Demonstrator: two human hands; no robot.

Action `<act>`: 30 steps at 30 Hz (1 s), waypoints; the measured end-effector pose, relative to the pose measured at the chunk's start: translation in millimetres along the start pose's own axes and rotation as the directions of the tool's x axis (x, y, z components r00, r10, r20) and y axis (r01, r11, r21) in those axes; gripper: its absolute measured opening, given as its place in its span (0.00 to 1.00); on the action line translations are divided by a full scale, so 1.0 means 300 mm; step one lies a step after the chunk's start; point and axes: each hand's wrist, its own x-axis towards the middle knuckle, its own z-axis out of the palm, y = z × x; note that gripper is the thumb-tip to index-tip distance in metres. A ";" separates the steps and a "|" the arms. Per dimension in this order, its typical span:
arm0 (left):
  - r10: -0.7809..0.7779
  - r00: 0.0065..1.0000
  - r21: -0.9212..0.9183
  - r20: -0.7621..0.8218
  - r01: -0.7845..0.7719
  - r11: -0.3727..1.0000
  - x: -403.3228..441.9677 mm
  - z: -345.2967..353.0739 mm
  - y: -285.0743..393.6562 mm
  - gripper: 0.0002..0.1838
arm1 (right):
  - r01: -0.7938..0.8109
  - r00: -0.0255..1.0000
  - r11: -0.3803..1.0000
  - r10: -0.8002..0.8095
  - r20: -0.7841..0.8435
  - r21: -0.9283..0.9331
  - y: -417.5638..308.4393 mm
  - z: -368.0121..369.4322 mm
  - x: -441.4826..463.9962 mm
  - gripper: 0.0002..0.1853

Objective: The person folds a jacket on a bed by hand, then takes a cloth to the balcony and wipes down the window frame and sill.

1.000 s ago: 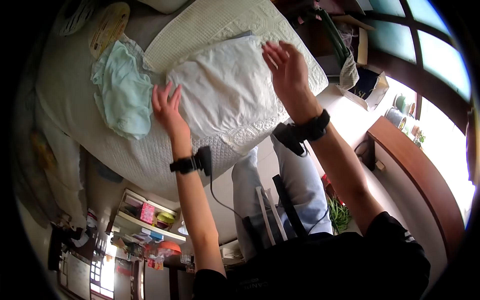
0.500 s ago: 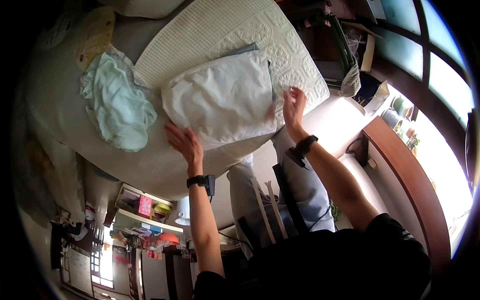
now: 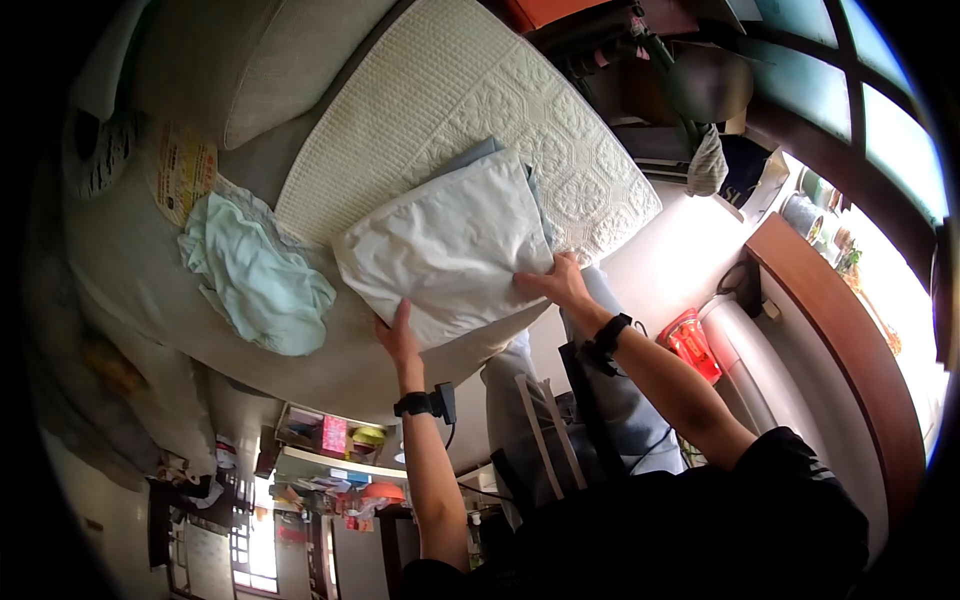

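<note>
A folded white cloth [image 3: 450,245] lies on the sofa seat in front of me, with a grey-blue folded cloth [image 3: 480,152] showing along its far and right edges. My left hand [image 3: 402,345] grips the white cloth's near left corner, thumb on top and the other fingers partly hidden at the edge. At the near right corner, my right hand [image 3: 560,284] pinches the white cloth with its thumb on top; its other fingers are partly hidden. Left of the stack lies a crumpled pale mint cloth [image 3: 258,275], touched by neither hand.
A cream quilted mat [image 3: 400,130] covers part of the grey sofa [image 3: 150,290], with a cushion [image 3: 290,65] behind. A round yellow fan [image 3: 187,170] lies at left. On the floor at right is a red package [image 3: 690,345]. Shelves with small items [image 3: 335,435] stand lower left.
Both hands have come onto the near corners of the folded white cloth and taken hold. The view has shifted, and the cloth sits slightly more tilted on the mat.
</note>
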 end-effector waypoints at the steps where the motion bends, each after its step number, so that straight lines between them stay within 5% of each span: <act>1: -0.064 0.997 -0.039 0.031 0.065 0.997 -0.005 -0.006 0.022 0.36 | -0.128 0.967 0.955 0.061 0.247 0.267 -0.026 -0.046 0.011 0.36; 5: -0.392 0.900 -0.026 0.191 0.403 0.915 -0.041 -0.072 0.035 0.35 | -0.272 0.921 0.824 0.072 0.384 0.497 -0.135 -0.145 -0.029 0.28; 8: -0.440 0.844 -0.089 0.306 0.485 0.870 -0.103 -0.075 0.048 0.35 | -0.357 0.868 0.829 0.125 0.480 0.430 -0.173 -0.227 -0.022 0.26; 13: -0.397 0.863 -0.205 0.313 0.469 0.859 -0.248 -0.099 0.110 0.43 | -0.269 0.858 0.801 -0.052 0.510 0.534 -0.267 -0.435 -0.133 0.23; 19: -0.343 0.834 -0.124 0.433 0.432 0.893 -0.443 -0.119 0.147 0.50 | -0.236 0.801 0.839 -0.117 0.587 0.490 -0.205 -0.584 -0.252 0.25; 24: -0.358 0.832 -0.084 0.423 0.430 0.899 -0.444 -0.063 0.165 0.48 | -0.209 0.869 0.940 0.053 0.492 0.269 -0.229 -0.587 -0.230 0.27; 25: -0.406 0.811 -0.043 0.421 0.465 0.884 -0.399 -0.051 0.164 0.42 | -0.201 0.892 0.919 0.027 0.452 0.340 -0.258 -0.581 -0.213 0.26; 28: -0.250 0.886 -0.111 0.391 0.315 0.943 -0.243 0.022 0.196 0.38 | -0.273 0.929 0.912 0.167 0.331 0.306 -0.338 -0.523 -0.088 0.23; 30: -0.095 0.944 -0.162 0.317 0.152 0.975 -0.188 0.085 0.345 0.36 | 0.131 0.880 0.773 -0.378 0.286 0.620 -0.357 -0.515 0.001 0.21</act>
